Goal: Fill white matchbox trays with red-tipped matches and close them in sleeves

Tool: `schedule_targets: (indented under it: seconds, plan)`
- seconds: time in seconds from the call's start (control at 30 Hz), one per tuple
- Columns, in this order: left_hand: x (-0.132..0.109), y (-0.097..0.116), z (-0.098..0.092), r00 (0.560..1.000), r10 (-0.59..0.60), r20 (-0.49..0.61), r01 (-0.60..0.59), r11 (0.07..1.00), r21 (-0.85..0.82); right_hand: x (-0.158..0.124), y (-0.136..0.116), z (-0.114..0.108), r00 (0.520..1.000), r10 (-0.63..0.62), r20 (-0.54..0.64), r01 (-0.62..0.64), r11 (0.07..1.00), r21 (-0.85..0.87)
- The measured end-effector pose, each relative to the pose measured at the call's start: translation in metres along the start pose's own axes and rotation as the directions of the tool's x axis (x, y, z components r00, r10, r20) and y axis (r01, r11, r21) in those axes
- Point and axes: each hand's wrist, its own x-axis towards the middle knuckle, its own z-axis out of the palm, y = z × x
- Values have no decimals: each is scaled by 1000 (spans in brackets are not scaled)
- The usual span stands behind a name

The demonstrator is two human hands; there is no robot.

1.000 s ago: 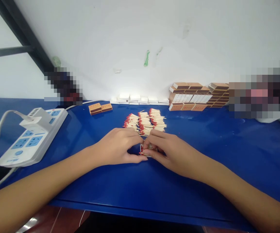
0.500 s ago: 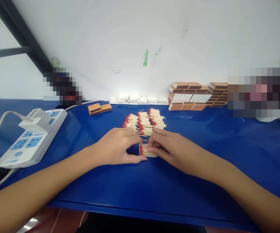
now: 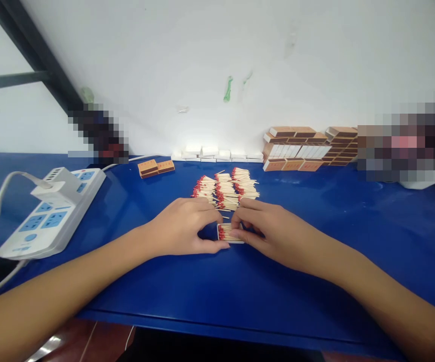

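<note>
A small white matchbox tray [image 3: 228, 233] filled with red-tipped matches lies on the blue table [image 3: 217, 291]. My left hand [image 3: 181, 229] curls round its left end, thumb and fingers pinched on the tray. My right hand [image 3: 268, 231] presses on its right side, fingers closed over the matches. Just behind the hands lies a heap of loose red-tipped matches [image 3: 225, 190].
A white power strip [image 3: 51, 211] with a plugged cable sits at the left. Two brown matchboxes [image 3: 156, 167] lie behind it. White inner trays [image 3: 217, 154] line the wall, and stacked brown matchbox sleeves [image 3: 308, 150] stand at the back right.
My right hand has slid a little to the right, which uncovers more of the tray and its matches. The left hand has stayed where it was.
</note>
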Motion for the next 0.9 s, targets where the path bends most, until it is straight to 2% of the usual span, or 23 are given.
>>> schedule_targets:
  seconds: [0.23, 0.33, 0.47, 0.57, 0.67, 0.77, 0.9]
  plan:
    - [0, 1, -1, 1000, 1, -2, -1, 1000, -7, 2, 0, 4, 999, -3, -54, -1, 998, -63]
    - [0, 1, -1, 1000, 6, -16, -6, 1000, -9, 1, 5, -4, 993, -8, -114, -2, 996, -89]
    - [0, 0, 0, 999, 4, -45, -4, 1000, 2, -1, 29, -22, 974, 29, -226, -57, 991, -119]
    - [0, 0, 0, 1000, -5, -30, 5, 1000, 4, -1, 51, -27, 987, 102, -125, -121, 981, -149]
    - [0, 0, -1, 1000, -24, -12, 24, 1000, 13, -1, 63, -26, 990, 143, -10, -143, 981, -128]
    - [0, 0, -1, 999, -42, -21, 43, 999, 33, -1, 57, -25, 991, 135, -6, -135, 986, -99]
    - [0, 0, -1, 998, -53, -42, 55, 998, 41, 1, 30, -21, 993, 95, -72, -93, 995, 19]
